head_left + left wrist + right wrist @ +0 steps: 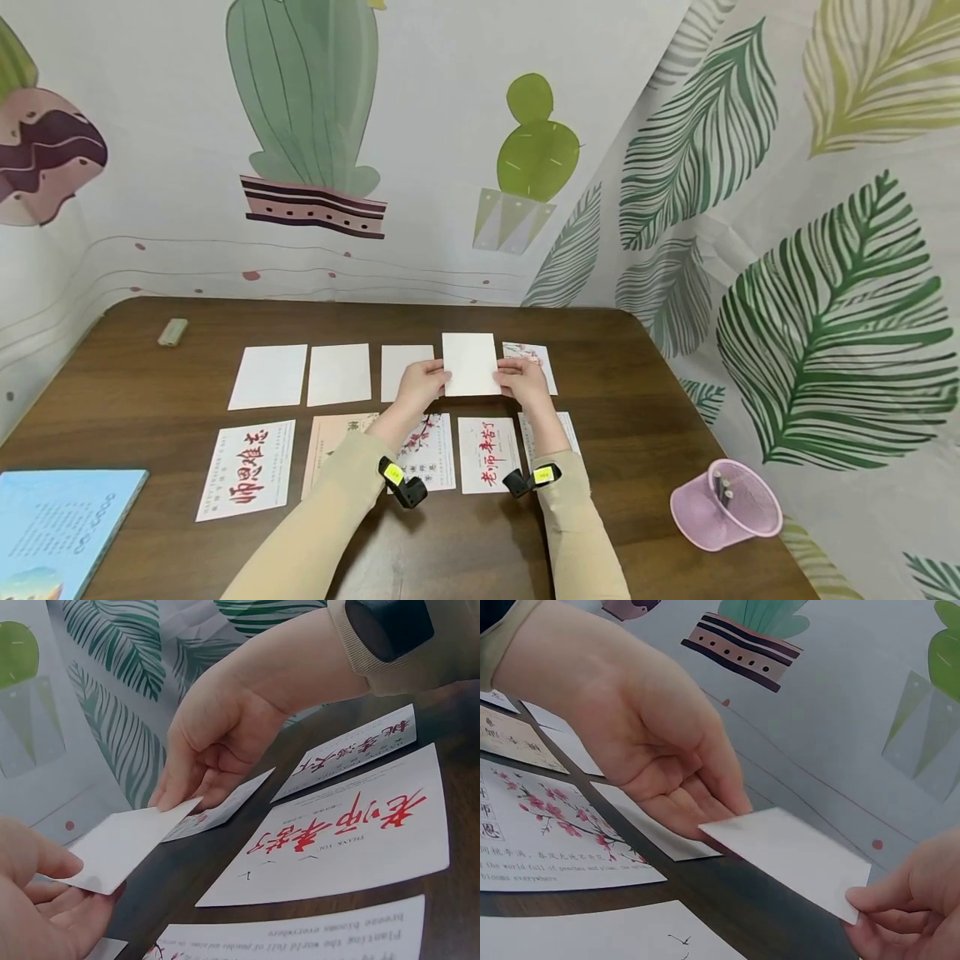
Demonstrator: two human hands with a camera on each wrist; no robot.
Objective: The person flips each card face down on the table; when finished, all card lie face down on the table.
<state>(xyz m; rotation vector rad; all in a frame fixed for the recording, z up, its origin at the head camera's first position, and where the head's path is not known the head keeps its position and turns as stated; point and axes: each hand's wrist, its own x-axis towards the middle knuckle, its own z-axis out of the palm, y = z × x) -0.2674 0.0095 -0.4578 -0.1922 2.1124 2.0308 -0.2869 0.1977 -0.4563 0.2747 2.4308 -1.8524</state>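
A blank white card (470, 363) is held up over the back row of cards, in the gap between two of them. My left hand (422, 385) pinches its left edge between thumb and fingers. The right hand (525, 383) pinches the opposite edge. In the left wrist view the card (124, 844) tilts between both hands, raised from the table. Behind the left hand lies a blank card (405, 367), partly covered; behind the right hand lies a card with pink blossoms (536, 358). Nearest in front is a card with red characters (489, 457).
Two more blank cards (267, 377) lie at the back left. Printed cards (246, 471) form a front row, some hidden under the forearms. A blue book (67, 525) is at the left, a pink mesh pen holder (693, 504) at the right, and a small pale block (173, 332) at the back.
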